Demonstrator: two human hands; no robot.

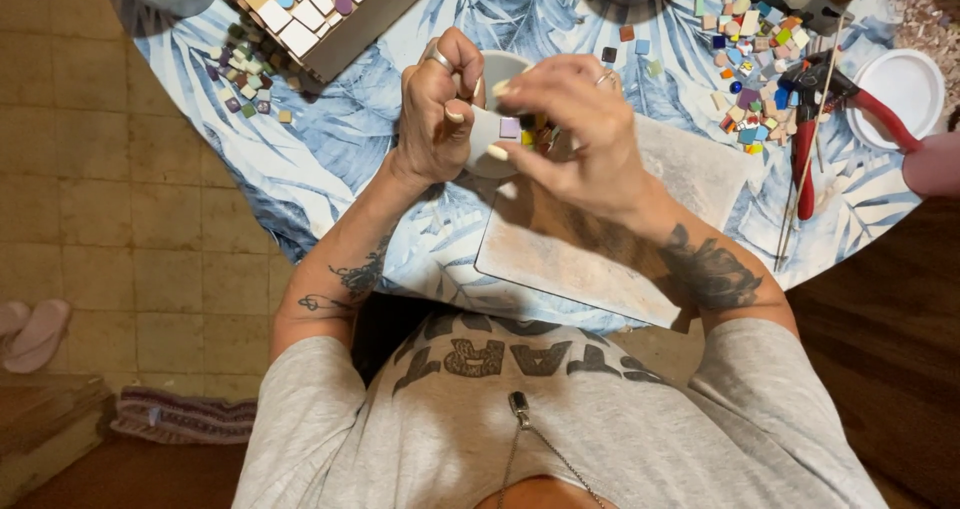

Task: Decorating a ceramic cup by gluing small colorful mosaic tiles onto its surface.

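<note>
White cup (492, 127), partly tiled: left hand (432, 114) clenched around it; right hand (580, 134) pinches at its lilac tile (510, 127). Loose mosaic tiles (752, 64) far right, red nippers (812, 129) beside.

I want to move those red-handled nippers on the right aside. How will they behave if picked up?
The red-handled nippers look rigid and probably head-heavy. The handles may swing apart. They lie against the loose tiles, so dragging would likely scatter some.
</note>
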